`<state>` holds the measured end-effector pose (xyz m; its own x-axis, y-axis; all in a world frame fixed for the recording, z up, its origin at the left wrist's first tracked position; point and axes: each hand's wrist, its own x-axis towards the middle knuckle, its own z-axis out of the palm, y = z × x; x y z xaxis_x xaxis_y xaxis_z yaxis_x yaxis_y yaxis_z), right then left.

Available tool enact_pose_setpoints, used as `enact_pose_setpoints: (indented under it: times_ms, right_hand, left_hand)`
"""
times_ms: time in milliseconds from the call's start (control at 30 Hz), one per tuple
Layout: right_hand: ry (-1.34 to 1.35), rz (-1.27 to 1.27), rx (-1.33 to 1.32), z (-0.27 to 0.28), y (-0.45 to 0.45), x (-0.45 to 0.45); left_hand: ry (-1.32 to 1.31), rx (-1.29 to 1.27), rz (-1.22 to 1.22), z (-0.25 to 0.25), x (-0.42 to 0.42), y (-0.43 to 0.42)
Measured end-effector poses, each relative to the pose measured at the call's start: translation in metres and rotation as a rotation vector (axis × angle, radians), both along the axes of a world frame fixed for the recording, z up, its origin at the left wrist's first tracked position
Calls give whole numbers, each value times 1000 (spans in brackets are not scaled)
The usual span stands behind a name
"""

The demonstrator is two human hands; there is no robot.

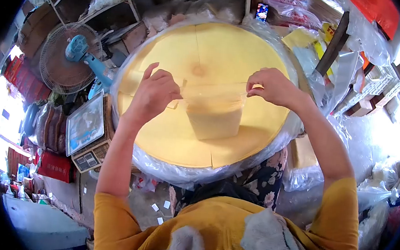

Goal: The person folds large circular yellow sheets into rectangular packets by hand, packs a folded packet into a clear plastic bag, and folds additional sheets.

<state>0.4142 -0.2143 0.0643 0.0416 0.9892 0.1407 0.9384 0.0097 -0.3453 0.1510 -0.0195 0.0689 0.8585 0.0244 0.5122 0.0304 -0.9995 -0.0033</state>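
Observation:
A thin clear plastic film (214,89) stretches between both hands, over a round table covered in yellow (165,143). My left hand (156,92) pinches its left end between thumb and fingers, other fingers curled loosely. At the right end, my right hand (270,86) closes thumb and forefinger on the film. Just below the film, between the hands, is a pale yellow block-like bundle (214,120); whether the film wraps around it I cannot tell. Another pale yellow piece (132,83) lies on the table beyond my left hand, partly hidden by it.
Clear plastic sheeting (173,172) hangs around the table's rim. A blue fan (77,48) and a framed panel on a box (86,124) stand at the left. A lit phone (262,12) is at the back. Plastic bags (349,85) crowd the right side.

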Motion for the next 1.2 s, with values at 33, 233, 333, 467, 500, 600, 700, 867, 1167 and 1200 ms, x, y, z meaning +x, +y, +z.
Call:
enact_pose_setpoints:
  times_ms: [33,233,333,467,500,600,700,867,1167,1200]
  right_hand:
    - [39,-3,21,-2,-2,0]
    - [378,-66,160,-6,-11,-5]
    - [415,-74,251,-19,-9,-3]
    - [407,-108,309,-29,-7,-5]
    - [374,-93,331,-30,-7,-4]
    - [302,-59,347,-36,-6,-1]
    - [257,-65,323,-39,-8,2]
    - [152,-42,379,-38,-6,-1]
    - [290,-42,379,-42,-1,-3]
    - [281,-56,381,-42,-2,-4]
  left_hand:
    - [-23,-71,34,-5,-2,1]
    - [-159,-885,106,-56,3,2]
    - [-204,-961,119,-66,3,3]
    - [-412,-1317,-70,-92,9,-19]
    - [-526,-1518,-173,-95,11,-30]
    - [-332,-1544,-106,-139,16,-32]
    - [-352,-1615,-4,-150,19,-38]
    - [-392,-1503,48,-154,20,-40]
    - [-487,-1592,-29,-139,19,-45]
    - [-510,-1612,-18,-138,20,-47]
